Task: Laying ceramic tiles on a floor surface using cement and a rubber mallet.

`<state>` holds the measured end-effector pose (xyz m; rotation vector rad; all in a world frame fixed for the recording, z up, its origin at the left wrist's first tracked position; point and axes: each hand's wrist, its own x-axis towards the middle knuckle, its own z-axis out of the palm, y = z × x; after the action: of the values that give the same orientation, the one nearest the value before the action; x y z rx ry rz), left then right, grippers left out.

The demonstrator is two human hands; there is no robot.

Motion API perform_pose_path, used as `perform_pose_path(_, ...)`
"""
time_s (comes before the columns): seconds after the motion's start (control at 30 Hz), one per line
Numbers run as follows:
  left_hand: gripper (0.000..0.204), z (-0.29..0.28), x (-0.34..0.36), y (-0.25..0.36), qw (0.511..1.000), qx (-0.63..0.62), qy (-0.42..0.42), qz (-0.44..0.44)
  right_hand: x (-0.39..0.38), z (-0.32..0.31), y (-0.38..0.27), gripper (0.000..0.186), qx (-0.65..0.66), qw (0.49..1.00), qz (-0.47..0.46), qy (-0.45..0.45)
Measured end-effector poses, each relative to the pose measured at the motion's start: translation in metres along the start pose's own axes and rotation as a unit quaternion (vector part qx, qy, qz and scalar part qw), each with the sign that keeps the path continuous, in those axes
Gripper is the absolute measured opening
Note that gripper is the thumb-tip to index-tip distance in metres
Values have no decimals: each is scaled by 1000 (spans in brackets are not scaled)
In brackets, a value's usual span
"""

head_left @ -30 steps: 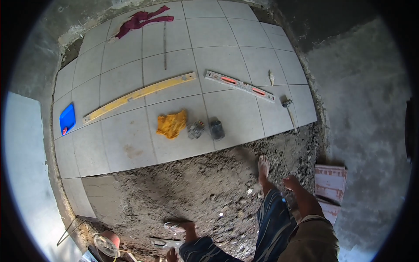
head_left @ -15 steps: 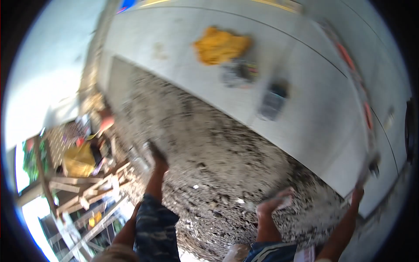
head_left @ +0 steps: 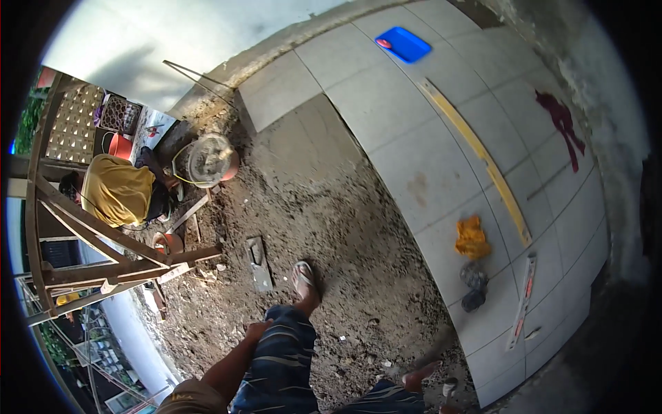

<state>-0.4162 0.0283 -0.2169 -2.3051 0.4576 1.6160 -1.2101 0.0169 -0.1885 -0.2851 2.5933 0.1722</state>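
My left hand [head_left: 260, 330] lies on my left knee, fingers resting over the trouser cloth, holding nothing visible. At the lower edge, only a sliver of my right hand [head_left: 452, 409] shows, beside a small pale upright object [head_left: 449, 388] whose kind I cannot make out; its fingers are hidden. On the pale tiles [head_left: 393, 110] to the right lies a grey spirit level [head_left: 522, 303] with red marks, apart from both hands. Near it are an orange cloth [head_left: 471, 237], a crumpled clear plastic bag [head_left: 474, 274] and a dark bundle [head_left: 474, 300]. A flat trowel [head_left: 260, 264] rests on the rough mortar bed [head_left: 365, 276].
A mortar bucket [head_left: 210, 160] stands far left, near a crouching person in a yellow shirt [head_left: 118, 191] behind a wooden frame [head_left: 103, 265]. A long yellow straightedge [head_left: 476, 152], a blue tray [head_left: 403, 45] and a dark red cloth [head_left: 562, 124] lie on the tiles.
The spirit level, earlier raised in my right hand, now lies on the tiles. My right hand has dropped to the lower edge. The view has swung, showing more tiles and the bucket.
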Motion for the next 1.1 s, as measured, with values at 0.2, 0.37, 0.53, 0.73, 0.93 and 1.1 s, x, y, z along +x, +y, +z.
perform_pose_path(0.2,50,-122,-22,65,958,-145,93,228,-185,65,-166,42,-185,953,-158,-178)
perform_pose_path(0.37,53,-184,17,110,954,-237,42,178,-368,46,-404,45,-149,884,-433,-98)
perform_pose_path(0.53,68,-255,55,183,950,-208,82,217,-385,96,-532,47,-123,861,-449,-206)
perform_pose_path(0.73,77,-384,161,341,929,-233,180,224,-406,208,-755,37,-89,784,-545,-283)
perform_pose_path(0.93,86,-491,325,560,872,9,357,335,-387,389,-986,45,-80,723,-670,-148)
perform_pose_path(1.1,110,-584,438,676,810,130,467,331,-449,496,-1113,46,-13,683,-713,-155)
